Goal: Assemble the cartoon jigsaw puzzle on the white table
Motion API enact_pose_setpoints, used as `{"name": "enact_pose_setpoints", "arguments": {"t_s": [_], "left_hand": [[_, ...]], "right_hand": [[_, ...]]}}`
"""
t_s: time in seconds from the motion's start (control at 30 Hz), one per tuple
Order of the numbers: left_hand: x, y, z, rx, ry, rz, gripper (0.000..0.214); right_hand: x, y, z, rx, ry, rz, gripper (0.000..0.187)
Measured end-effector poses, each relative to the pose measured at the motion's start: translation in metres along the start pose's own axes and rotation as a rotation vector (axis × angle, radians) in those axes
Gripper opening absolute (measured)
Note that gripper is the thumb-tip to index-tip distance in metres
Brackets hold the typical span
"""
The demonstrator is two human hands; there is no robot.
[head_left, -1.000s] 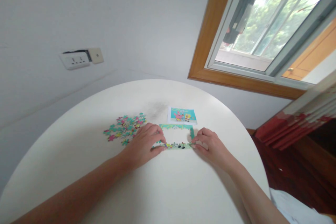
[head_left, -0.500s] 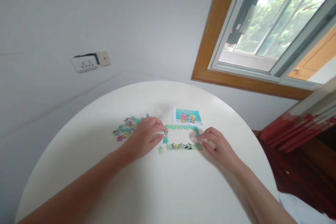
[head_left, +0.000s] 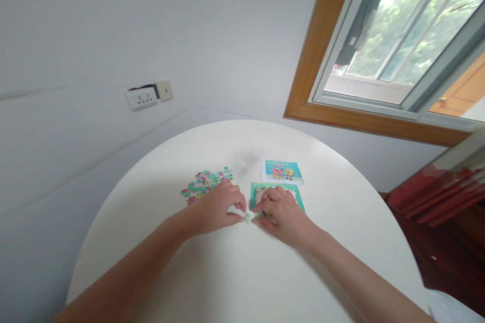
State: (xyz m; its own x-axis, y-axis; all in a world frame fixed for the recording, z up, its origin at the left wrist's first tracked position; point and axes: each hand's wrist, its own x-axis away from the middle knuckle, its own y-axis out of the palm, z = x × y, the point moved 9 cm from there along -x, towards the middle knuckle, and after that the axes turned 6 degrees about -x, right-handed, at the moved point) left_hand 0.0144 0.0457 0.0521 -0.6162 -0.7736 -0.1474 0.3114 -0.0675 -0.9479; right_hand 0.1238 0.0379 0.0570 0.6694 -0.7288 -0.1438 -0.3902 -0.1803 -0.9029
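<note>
A partly joined jigsaw puzzle (head_left: 299, 199) lies flat on the white table, its green and teal border around a bare middle. My right hand (head_left: 286, 214) is over its lower part and hides much of it, thumb and fingers apart. A small pale-green puzzle piece (head_left: 248, 218) lies at the lower left corner, between the fingertips of both hands. My left hand (head_left: 220, 207) is just left of it, thumb and index finger apart, the thumb tip at the piece. Whether either hand touches the piece, I cannot tell.
A pile of loose puzzle pieces (head_left: 204, 183) lies behind my left hand. Behind the puzzle is a picture card (head_left: 282, 170) with cartoon figures. The round white table (head_left: 235, 272) stands against a wall with a socket (head_left: 142, 98); a window is at the right.
My right hand has moved left from the puzzle's right edge to its lower left corner. My left hand has come down to the corner piece. The camera view has shifted slightly left.
</note>
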Motion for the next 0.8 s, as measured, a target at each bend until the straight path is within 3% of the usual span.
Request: {"name": "enact_pose_setpoints", "arguments": {"t_s": [0.4,0.8], "left_hand": [[0.001,0.002,0.002,0.005,0.042,0.023,0.012],[0.000,0.005,0.001,0.069,0.012,0.027,0.008]], "right_hand": [[-0.012,0.011,0.002,-0.090,0.000,-0.039,0.016],[-0.007,0.012,0.003,-0.130,0.000,0.038,0.018]]}}
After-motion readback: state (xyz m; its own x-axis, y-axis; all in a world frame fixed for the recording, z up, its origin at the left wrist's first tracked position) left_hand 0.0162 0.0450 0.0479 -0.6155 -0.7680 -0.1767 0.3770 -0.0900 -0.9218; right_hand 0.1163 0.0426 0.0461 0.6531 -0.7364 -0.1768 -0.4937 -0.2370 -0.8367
